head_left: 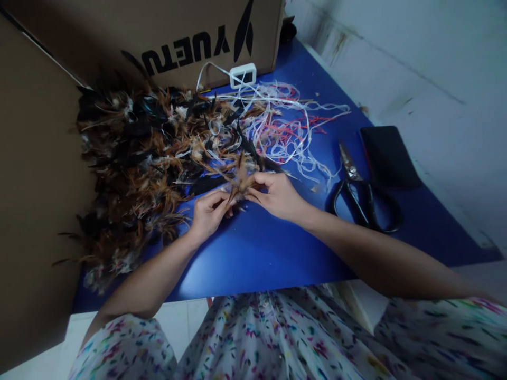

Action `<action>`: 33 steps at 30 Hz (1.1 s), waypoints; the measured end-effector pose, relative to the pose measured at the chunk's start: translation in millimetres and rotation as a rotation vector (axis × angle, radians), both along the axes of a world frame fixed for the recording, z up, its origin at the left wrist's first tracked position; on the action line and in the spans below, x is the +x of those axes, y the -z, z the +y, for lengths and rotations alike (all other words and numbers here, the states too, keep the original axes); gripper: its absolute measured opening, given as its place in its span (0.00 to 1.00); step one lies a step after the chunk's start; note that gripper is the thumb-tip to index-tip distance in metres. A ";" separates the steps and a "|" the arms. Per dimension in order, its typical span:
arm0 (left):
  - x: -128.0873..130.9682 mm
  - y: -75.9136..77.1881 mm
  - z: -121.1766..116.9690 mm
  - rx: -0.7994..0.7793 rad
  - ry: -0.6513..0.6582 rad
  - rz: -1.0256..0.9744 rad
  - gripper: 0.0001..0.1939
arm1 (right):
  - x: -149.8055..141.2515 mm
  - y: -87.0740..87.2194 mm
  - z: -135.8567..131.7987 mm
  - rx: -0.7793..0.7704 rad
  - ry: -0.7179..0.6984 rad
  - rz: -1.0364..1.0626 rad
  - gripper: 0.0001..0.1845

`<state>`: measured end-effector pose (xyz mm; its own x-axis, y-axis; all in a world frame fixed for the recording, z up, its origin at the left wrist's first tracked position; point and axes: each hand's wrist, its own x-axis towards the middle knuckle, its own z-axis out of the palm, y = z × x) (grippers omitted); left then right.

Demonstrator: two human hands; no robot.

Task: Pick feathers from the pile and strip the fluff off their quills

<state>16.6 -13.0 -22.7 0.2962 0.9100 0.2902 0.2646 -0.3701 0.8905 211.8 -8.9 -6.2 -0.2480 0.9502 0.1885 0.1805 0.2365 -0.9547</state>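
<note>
Between my two hands is a small tuft of brown feathers [240,179], its tips fanning upward. My left hand [209,214] pinches its lower left side, thumb against the fingers. On the other side my right hand [279,195] grips the tuft between thumb and forefinger. Both hands are just above the table's near half. A large heap of brown and black feathers [142,153] spreads to the left and behind them. Tangled white and red ribbons [283,124] lie beyond my right hand. The fingertips hide the base of the tuft.
Black-handled scissors [360,203] rest on the blue table [261,258] by my right forearm, beside a dark flat rectangular object [390,155]. A small white device [243,76] stands against a cardboard box [178,31] at the back. More cardboard [35,184] walls the left side.
</note>
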 end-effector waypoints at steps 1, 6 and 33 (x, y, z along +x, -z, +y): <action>-0.3 -0.1 0.0 0.015 0.002 0.012 0.15 | 0.3 0.6 -0.4 0.006 -0.005 -0.006 0.15; -1.6 0.3 -0.2 0.055 0.003 0.055 0.14 | 1.4 -1.2 -3.8 0.047 -0.018 -0.044 0.09; -5.7 10.5 6.7 -0.071 -0.051 -0.250 0.14 | 15.0 -5.8 13.9 0.032 0.213 0.086 0.03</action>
<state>10.9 -6.3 -33.2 0.1766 0.9425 0.2836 0.0498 -0.2964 0.9538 226.8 5.0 -0.4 -0.0243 0.9725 0.2316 0.1479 0.2326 -0.9613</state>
